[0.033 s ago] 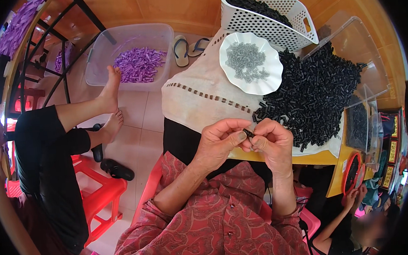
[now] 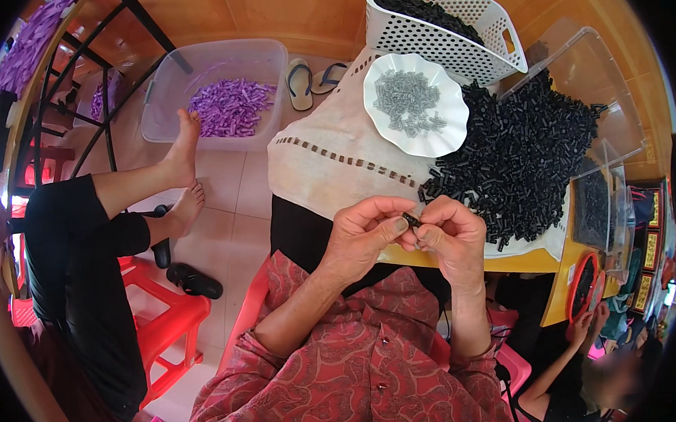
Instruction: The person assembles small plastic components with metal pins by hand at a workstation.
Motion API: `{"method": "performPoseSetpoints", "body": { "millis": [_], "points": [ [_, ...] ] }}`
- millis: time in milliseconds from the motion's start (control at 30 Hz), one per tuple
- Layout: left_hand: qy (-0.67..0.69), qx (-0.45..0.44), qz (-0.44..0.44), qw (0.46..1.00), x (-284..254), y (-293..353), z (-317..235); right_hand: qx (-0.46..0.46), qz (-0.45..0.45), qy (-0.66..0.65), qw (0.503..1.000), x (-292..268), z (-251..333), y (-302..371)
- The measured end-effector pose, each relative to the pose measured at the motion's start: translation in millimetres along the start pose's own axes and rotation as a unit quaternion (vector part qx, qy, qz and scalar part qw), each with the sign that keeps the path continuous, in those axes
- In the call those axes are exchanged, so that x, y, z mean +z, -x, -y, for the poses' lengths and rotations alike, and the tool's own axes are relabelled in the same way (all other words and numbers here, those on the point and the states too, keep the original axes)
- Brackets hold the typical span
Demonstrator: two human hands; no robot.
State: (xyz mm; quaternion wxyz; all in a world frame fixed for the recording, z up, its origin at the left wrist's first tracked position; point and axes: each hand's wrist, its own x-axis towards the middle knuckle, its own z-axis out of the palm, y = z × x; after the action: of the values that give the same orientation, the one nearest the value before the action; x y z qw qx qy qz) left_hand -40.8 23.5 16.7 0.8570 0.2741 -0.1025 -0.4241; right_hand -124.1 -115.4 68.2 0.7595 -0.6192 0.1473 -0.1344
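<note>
Seated in a red patterned shirt, we pinch one small black piece (image 2: 410,220) between our left hand (image 2: 363,236) and right hand (image 2: 450,239), thumbs and forefingers pressed on it from either side, just above the table's near edge. Beyond our hands a heap of black pieces (image 2: 516,154) covers a cloth (image 2: 327,161). Farther off sit a white dish (image 2: 417,105) of grey pieces and a white basket (image 2: 442,23). Left, another person's bare feet (image 2: 184,170) rest near a tub (image 2: 218,91) of purple pieces.
</note>
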Motion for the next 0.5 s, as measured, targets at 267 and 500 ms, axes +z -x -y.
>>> {"method": "performPoseSetpoints", "body": {
  "millis": [267,500],
  "points": [
    [-0.001,-0.002,0.021,1.0,-0.3,0.7,-0.7,-0.033,-0.002,0.015,0.999,-2.6,-4.3,3.0],
    [-0.096,0.007,0.002,0.995,-2.5,1.0,1.2,-0.03,-0.008,0.03,0.999,-0.6,-5.3,9.1]
  ]
}}
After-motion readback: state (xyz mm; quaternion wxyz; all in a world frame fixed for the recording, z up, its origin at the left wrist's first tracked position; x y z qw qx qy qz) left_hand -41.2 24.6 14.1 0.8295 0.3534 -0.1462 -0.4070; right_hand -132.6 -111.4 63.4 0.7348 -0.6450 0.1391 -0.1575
